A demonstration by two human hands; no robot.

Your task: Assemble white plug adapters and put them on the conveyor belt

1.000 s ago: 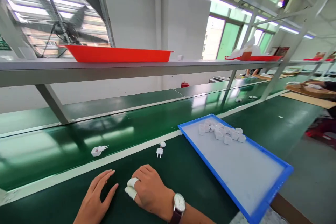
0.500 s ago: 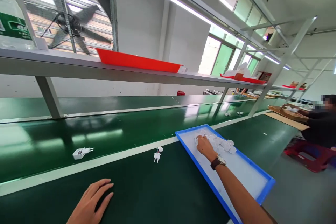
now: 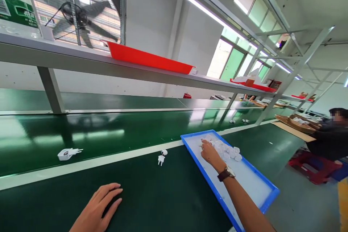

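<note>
My left hand (image 3: 102,204) hovers over or rests on the dark green table at the lower left, fingers apart and nothing in it. At the back end of a blue-rimmed tray (image 3: 202,166), my right hand (image 3: 210,152) has its fingers bent down beside a pile of white plastic parts (image 3: 227,151); what its fingertips hold is too small to make out. A small white two-pin plug piece (image 3: 161,160) lies on the table between my hands, touching or close to another white piece (image 3: 164,152). Farther left, a white plug adapter (image 3: 67,154) lies on the green belt.
A shelf (image 3: 130,70) crosses above the belt, bearing a red tray (image 3: 149,59). Its post (image 3: 51,90) stands at the left. At the right a person (image 3: 331,134) sits near cardboard trays (image 3: 296,124). More white pieces (image 3: 245,120) lie far along the belt.
The white plug adapter has shifted left along the belt. The view has tilted slightly. My right hand has moved slightly left within the tray; my left hand keeps its open pose.
</note>
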